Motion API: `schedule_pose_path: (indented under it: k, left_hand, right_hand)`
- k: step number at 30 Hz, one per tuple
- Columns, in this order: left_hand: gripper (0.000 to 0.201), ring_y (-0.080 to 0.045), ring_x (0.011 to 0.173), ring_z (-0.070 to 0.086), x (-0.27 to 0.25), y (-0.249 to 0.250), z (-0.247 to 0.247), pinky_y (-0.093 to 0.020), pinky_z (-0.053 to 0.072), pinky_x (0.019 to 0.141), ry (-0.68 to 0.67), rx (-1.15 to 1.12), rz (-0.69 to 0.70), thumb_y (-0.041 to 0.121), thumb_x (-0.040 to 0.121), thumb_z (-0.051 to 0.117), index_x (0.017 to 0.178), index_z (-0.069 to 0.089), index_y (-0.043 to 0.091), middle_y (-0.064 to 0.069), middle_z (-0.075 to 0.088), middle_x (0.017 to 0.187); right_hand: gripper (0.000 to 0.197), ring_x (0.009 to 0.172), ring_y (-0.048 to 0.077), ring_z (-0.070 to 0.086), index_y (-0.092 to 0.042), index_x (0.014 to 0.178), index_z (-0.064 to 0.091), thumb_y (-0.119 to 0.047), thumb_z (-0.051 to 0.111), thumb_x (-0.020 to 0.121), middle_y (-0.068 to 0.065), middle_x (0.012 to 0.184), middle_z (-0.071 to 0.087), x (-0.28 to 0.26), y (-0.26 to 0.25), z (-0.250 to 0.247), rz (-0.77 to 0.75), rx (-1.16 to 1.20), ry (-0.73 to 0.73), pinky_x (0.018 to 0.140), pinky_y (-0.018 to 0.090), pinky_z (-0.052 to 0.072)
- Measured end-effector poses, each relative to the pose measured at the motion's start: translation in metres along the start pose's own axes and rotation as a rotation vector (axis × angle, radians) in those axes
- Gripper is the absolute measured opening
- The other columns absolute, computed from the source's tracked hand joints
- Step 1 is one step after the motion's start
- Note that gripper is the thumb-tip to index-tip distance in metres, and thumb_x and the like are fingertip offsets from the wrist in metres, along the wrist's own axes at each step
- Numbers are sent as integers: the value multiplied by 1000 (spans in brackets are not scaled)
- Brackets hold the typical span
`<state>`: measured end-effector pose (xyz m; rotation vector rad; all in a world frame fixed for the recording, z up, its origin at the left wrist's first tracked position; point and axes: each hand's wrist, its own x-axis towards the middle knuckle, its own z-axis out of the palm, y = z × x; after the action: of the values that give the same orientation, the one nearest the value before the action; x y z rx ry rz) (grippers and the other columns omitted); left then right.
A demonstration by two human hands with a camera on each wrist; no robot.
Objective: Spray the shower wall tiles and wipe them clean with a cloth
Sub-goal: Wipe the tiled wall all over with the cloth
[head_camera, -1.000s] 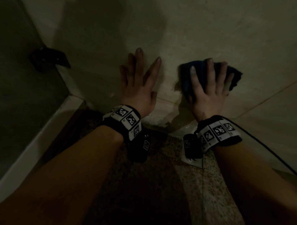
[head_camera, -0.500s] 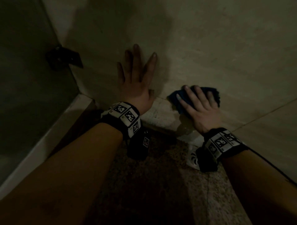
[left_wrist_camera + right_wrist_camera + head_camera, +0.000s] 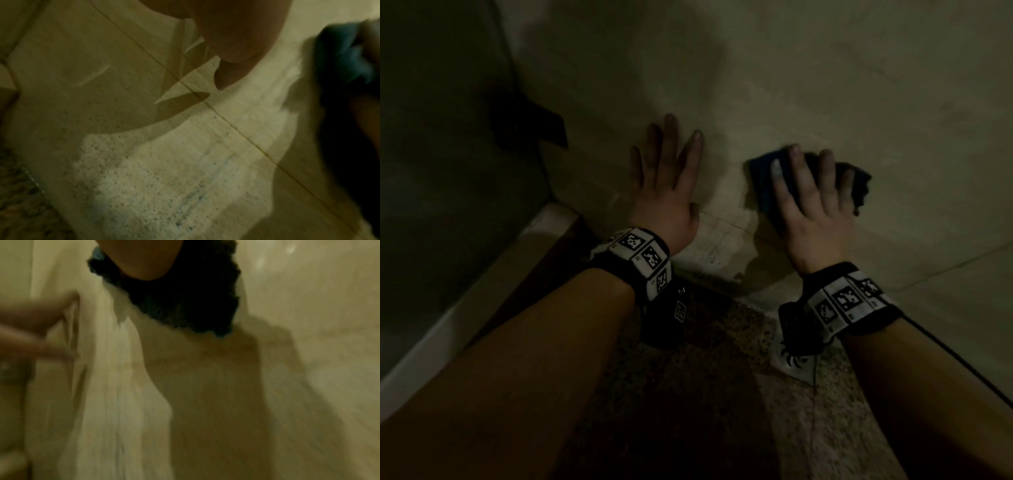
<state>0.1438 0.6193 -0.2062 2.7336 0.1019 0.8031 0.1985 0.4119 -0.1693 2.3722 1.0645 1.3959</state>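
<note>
A dark blue cloth (image 3: 763, 181) lies flat against the beige shower wall tiles (image 3: 825, 85), low on the wall. My right hand (image 3: 815, 192) presses it there with straight, spread fingers. To its left my left hand (image 3: 664, 178) rests flat on the same wall, fingers straight, holding nothing. In the right wrist view the cloth (image 3: 185, 305) shows as a dark crumpled patch under my palm, the picture blurred. The left wrist view shows the wet tile (image 3: 174, 162), a grout line and the cloth (image 3: 345, 53) at the right edge. No spray bottle is in view.
A speckled stone floor (image 3: 688, 394) meets the wall below my hands, with a metal floor drain (image 3: 794, 363) under my right wrist. On the left stands a glass panel with a dark bracket (image 3: 530, 123) and a pale curb (image 3: 493, 274).
My right hand slid the cloth down the wall and to the left half a second ago, and has now pushed it back up. The left hand stays flat on the wall.
</note>
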Motion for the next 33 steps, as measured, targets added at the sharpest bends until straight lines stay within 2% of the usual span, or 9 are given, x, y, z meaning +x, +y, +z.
schedule_pose_path:
  k: [3, 6, 9, 12, 15, 20, 23, 28, 33]
  left_hand:
    - [95, -48, 140, 2, 1, -3, -4, -56, 0, 111, -21, 6, -18, 21, 78, 63, 149, -1, 18, -29, 1, 154]
    - [95, -47, 141, -1, -1, -5, -6, -55, -2, 111, -45, 17, -35, 24, 80, 62, 148, -5, 23, -27, -2, 154]
    - [97, -43, 142, -4, -4, -9, -9, -52, -5, 111, -85, 18, -65, 26, 82, 62, 146, -11, 26, -24, -6, 155]
    - [98, -40, 143, -8, -5, -15, -11, -52, -5, 112, -125, 22, -92, 26, 84, 59, 147, -17, 26, -19, -12, 156]
    - [97, -40, 143, -7, -4, -15, -12, -53, -2, 113, -115, 2, -107, 26, 83, 60, 149, -11, 23, -19, -12, 156]
    - [96, -42, 143, -2, -2, -13, -11, -52, 1, 112, -50, -45, -125, 21, 80, 62, 150, -3, 16, -25, -4, 155]
    - [93, -41, 143, -1, 0, -17, -13, -51, 0, 113, -44, -72, -142, 18, 80, 61, 150, 1, 9, -26, -2, 155]
    - [93, -41, 144, -1, 1, -23, -15, -52, 2, 114, -66, -80, -178, 17, 79, 61, 150, 0, 7, -25, -3, 155]
    - [90, -38, 144, -1, 0, -32, -19, -49, 3, 115, -47, -117, -211, 12, 80, 58, 150, 1, 7, -22, -2, 156]
  right_hand:
    - [62, 144, 21, -13, -13, 145, 24, -10, 50, 89, 0, 158, -9, -9, -10, 8, -118, 25, -92, 116, 37, -13]
    - [58, 144, 21, -5, -15, 144, 28, -11, 43, 88, 0, 158, 1, -19, -25, 19, -244, 2, -151, 116, 35, -6]
    - [59, 144, 19, -14, -16, 145, 26, -11, 37, 88, 1, 158, -8, -22, -29, 23, -288, -16, -190, 117, 34, -7]
    - [57, 144, 19, -14, -13, 144, 27, -10, 34, 88, 2, 158, -3, -15, -23, 18, -342, 19, -224, 117, 34, -8]
    - [55, 144, 18, -14, -12, 143, 28, -10, 33, 88, 5, 153, 16, -2, -19, 9, -324, 81, -229, 117, 32, -9]
    - [57, 137, 32, 16, -7, 141, 36, -8, 58, 89, 9, 147, 22, 43, -20, -3, -141, 116, -53, 116, 34, -11]
    - [59, 135, 33, 19, -7, 141, 37, -7, 62, 87, 10, 147, 23, 53, -24, -3, -113, 100, -27, 116, 35, -11]
    - [51, 136, 27, 19, -11, 142, 29, -11, 40, 93, 3, 148, 22, 38, -40, 5, -208, 82, -110, 117, 34, -12]
    - [48, 135, 23, 26, -11, 141, 41, -11, 23, 96, 1, 148, 34, 23, -54, 27, -412, 19, -197, 116, 34, -1]
